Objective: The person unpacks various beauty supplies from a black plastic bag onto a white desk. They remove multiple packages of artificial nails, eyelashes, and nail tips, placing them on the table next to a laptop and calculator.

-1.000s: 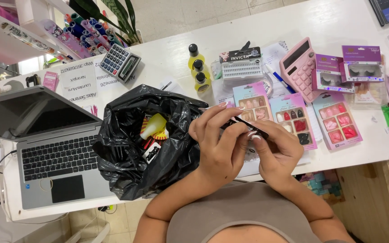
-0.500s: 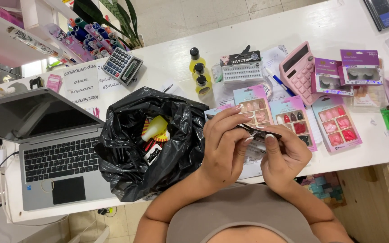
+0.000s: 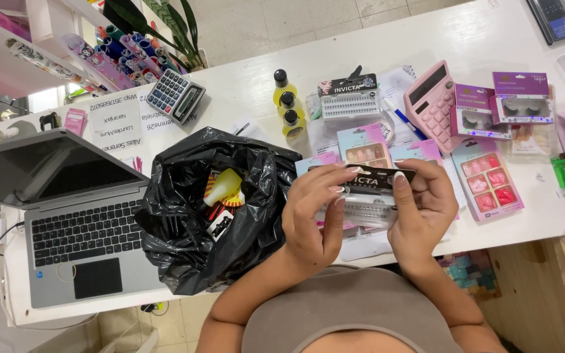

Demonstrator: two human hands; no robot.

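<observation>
While both hands meet above the table's near edge, findings run near to far:
Left hand [image 3: 312, 212]: fingers curled around the left end of a clear lash case [image 3: 366, 199]; its palm side hidden.
Right hand [image 3: 423, 209]: fingers clasping the case's right end; case contents blurred, lower edge covered.
Black bag [image 3: 217, 216]: open just left of the hands; yellow bottle [image 3: 223, 186] partly buried inside.
Laptop [image 3: 67, 216]: left, open.
Nail-tip packs [image 3: 488, 183]: behind the hands, partly covered.
Pink calculator [image 3: 429, 98]: farther back; top-right items cut off.
</observation>
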